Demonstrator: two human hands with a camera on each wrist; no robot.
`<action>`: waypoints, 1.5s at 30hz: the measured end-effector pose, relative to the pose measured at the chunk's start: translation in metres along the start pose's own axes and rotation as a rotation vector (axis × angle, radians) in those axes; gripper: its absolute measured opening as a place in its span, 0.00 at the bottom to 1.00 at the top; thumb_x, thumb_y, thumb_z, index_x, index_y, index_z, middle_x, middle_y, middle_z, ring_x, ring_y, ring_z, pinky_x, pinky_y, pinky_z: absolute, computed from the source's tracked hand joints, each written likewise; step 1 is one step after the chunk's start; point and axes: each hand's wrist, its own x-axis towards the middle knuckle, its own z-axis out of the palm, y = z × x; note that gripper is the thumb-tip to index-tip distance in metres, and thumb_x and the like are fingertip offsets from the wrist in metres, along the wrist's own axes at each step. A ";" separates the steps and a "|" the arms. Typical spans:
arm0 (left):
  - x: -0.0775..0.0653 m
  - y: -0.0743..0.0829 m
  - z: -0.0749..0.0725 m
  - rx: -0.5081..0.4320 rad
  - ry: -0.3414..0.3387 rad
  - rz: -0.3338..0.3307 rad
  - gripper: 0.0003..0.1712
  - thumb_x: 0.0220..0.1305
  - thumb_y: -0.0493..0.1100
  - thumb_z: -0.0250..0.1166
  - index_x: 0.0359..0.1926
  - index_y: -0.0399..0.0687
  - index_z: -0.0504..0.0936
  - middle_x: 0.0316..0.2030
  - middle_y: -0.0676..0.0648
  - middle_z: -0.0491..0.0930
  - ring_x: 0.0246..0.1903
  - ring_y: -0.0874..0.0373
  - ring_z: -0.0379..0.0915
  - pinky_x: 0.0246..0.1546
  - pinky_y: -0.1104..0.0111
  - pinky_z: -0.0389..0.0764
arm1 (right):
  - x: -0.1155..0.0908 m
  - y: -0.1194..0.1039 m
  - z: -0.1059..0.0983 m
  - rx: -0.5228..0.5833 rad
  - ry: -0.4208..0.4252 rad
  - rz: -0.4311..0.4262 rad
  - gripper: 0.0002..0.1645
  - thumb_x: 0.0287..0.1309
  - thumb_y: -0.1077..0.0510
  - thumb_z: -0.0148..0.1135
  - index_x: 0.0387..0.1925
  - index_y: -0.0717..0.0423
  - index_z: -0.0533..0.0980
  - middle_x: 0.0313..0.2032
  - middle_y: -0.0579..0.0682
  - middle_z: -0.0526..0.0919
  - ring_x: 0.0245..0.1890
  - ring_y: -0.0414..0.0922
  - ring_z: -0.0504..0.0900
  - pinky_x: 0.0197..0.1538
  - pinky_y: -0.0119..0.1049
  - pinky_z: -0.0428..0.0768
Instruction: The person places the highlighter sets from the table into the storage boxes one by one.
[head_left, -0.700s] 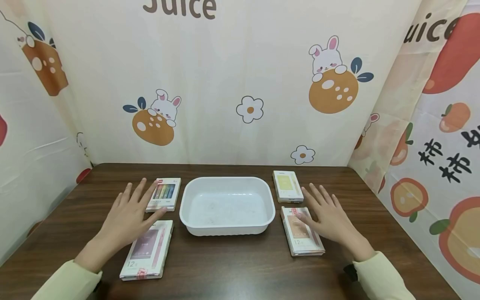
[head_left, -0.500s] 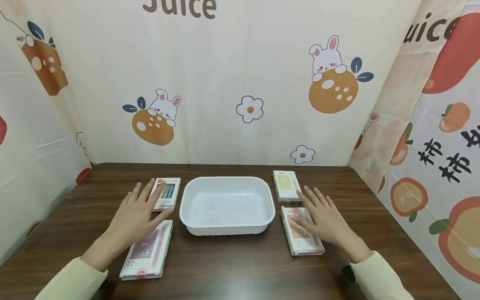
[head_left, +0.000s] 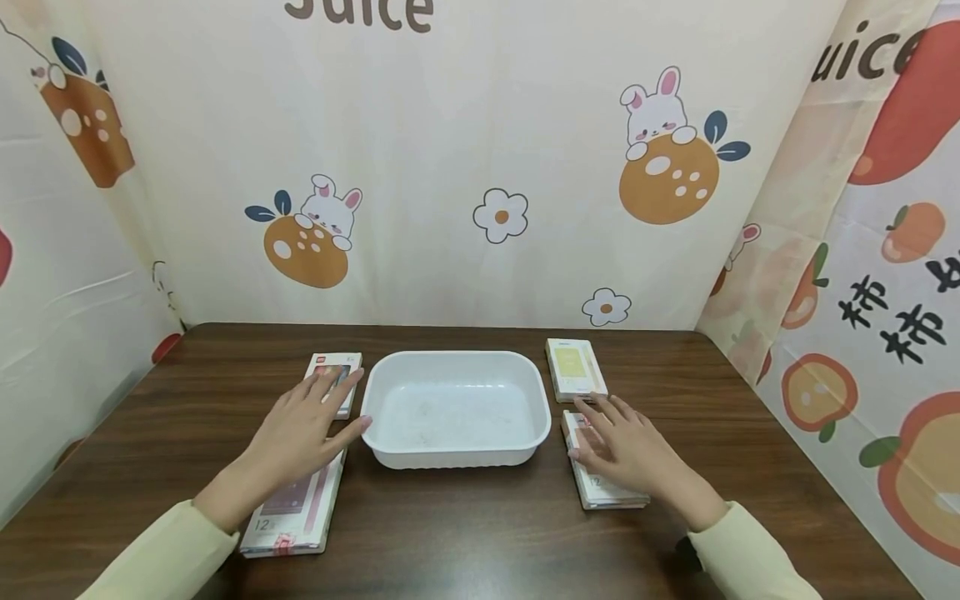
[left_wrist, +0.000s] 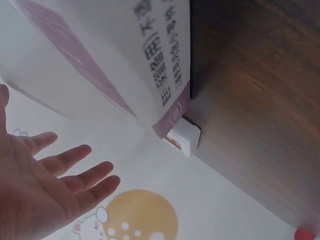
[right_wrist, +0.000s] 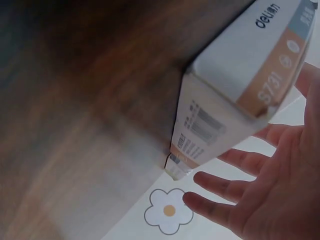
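Note:
My left hand point(head_left: 300, 433) hovers with fingers spread over the gap between two left boxes. Beneath its wrist lies a white box with a purple panel point(head_left: 326, 508), its end also large in the left wrist view. A white box picturing coloured sticks point(head_left: 337, 360) is partly hidden behind the fingers. My right hand point(head_left: 630, 450) is held, fingers spread, above a white box with a peach panel point(head_left: 611, 497), marked deli in the right wrist view. Just past those fingertips sits a smaller white box with a yellow-green panel point(head_left: 573, 367). Neither hand holds anything.
A white plastic basin point(head_left: 457, 460) stands between the two pairs of boxes on the dark wooden table point(head_left: 457, 542). Printed curtains point(head_left: 427, 125) enclose the table's back and sides.
My left hand has moved right, its thumb now by the basin's left rim. The right hand has shifted slightly left and nearer me. Boxes and basin stay put.

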 end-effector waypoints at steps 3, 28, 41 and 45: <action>0.002 0.002 0.000 -0.011 -0.008 0.011 0.39 0.61 0.65 0.50 0.67 0.52 0.59 0.62 0.37 0.63 0.60 0.37 0.59 0.53 0.43 0.65 | -0.001 -0.002 0.002 0.008 -0.020 0.003 0.42 0.54 0.31 0.50 0.66 0.48 0.60 0.63 0.58 0.65 0.62 0.63 0.63 0.55 0.63 0.66; 0.013 0.012 0.009 -0.118 -0.155 0.038 0.33 0.66 0.62 0.44 0.65 0.49 0.64 0.61 0.38 0.67 0.60 0.37 0.62 0.57 0.42 0.61 | 0.004 -0.004 0.006 0.070 -0.130 -0.015 0.36 0.55 0.31 0.49 0.63 0.38 0.64 0.61 0.59 0.67 0.62 0.64 0.61 0.49 0.62 0.71; 0.015 0.014 0.009 -0.130 -0.180 0.019 0.30 0.66 0.59 0.46 0.61 0.46 0.68 0.60 0.38 0.68 0.59 0.39 0.63 0.58 0.44 0.61 | 0.012 -0.008 0.003 0.019 -0.115 -0.069 0.29 0.53 0.43 0.58 0.57 0.43 0.71 0.54 0.58 0.73 0.52 0.60 0.71 0.42 0.55 0.76; 0.015 0.014 0.009 -0.130 -0.182 0.018 0.31 0.66 0.59 0.46 0.61 0.46 0.67 0.60 0.38 0.68 0.59 0.39 0.63 0.58 0.44 0.61 | 0.014 -0.009 0.003 -0.002 -0.110 -0.061 0.27 0.52 0.44 0.58 0.55 0.43 0.73 0.53 0.57 0.74 0.50 0.58 0.72 0.39 0.52 0.77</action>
